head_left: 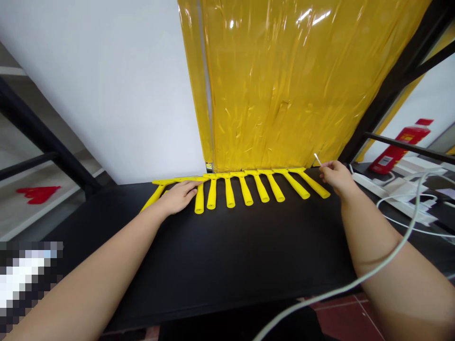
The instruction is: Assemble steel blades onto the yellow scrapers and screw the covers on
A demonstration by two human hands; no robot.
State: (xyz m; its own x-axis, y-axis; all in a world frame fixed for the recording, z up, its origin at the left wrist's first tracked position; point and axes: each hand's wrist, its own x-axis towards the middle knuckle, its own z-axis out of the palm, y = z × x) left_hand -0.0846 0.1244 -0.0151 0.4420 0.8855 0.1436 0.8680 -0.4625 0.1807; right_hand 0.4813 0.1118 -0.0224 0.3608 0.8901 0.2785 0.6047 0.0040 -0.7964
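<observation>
Several yellow T-shaped plastic handles point(248, 192) lie side by side in a row at the back of the black tabletop point(249, 251), their round ends toward me. My left hand point(179, 196) rests on the left part of the row, palm down with fingers stretched out over the crossbars. It covers part of the handles beneath it. At the row's right end, my right hand point(336, 177) pinches a thin white stick point(317, 159), whose far end points up and left. The stick's exact kind is too small to make out.
Behind the row hang a yellow transparent plastic curtain point(284, 94) and a white panel point(117, 85). A red bottle point(401, 147) stands at right near white power strips point(377, 184). A pale cable point(355, 282) loops across my right forearm. Black frame posts flank the table.
</observation>
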